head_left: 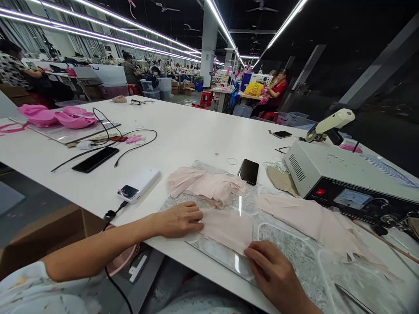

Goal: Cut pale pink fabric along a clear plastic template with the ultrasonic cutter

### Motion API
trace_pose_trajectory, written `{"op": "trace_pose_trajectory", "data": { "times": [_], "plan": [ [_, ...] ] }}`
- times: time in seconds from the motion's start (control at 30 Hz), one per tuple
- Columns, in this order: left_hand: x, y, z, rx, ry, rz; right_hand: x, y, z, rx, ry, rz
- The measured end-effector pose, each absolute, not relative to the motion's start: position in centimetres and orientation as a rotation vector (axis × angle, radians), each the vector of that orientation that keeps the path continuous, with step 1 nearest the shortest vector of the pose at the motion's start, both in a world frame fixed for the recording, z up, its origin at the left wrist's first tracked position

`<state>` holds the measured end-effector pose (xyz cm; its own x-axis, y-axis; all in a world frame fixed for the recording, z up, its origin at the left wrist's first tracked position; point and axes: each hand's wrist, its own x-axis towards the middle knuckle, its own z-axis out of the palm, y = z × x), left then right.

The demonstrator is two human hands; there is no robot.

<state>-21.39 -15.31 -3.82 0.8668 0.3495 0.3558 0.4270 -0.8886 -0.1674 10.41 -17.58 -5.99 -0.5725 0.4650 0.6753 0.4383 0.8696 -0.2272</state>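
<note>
A pale pink fabric piece (pixel 229 229) lies flat on a clear plastic sheet (pixel 288 248) at the near edge of the white table (pixel 183 131). My left hand (pixel 178 219) rests on the piece's left edge, fingers together and curled, pressing it down. My right hand (pixel 273 272) sits at the piece's lower right corner, fingers bent onto the cloth. A heap of pink fabric pieces (pixel 206 185) lies just behind, and another spread of them (pixel 314 222) to the right.
A grey machine box (pixel 343 179) with a red light and a white handle (pixel 330 124) stands at right. A black phone (pixel 249 171), a white power bank (pixel 139 185), another phone (pixel 95 159), cables and bright pink cups (pixel 55 117) lie around. People sit at far tables.
</note>
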Motion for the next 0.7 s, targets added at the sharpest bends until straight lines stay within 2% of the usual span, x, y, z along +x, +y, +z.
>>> {"op": "trace_pose_trajectory", "data": {
  "times": [0.3, 0.53, 0.7],
  "plan": [
    [-21.1, -17.0, -2.6, -2.966, -0.730, -0.516, 11.4, -18.0, -5.3, -0.651, -2.344, 0.100],
    [-19.6, -17.7, -4.4, -2.818, -0.897, -0.482, 11.6, -17.5, -7.4, -0.846, -2.147, 0.423],
    [-19.5, -17.1, -3.7, -2.973, -1.332, -0.790, 12.1, -16.6, -5.9, -1.125, -1.995, 0.787]
  ]
}}
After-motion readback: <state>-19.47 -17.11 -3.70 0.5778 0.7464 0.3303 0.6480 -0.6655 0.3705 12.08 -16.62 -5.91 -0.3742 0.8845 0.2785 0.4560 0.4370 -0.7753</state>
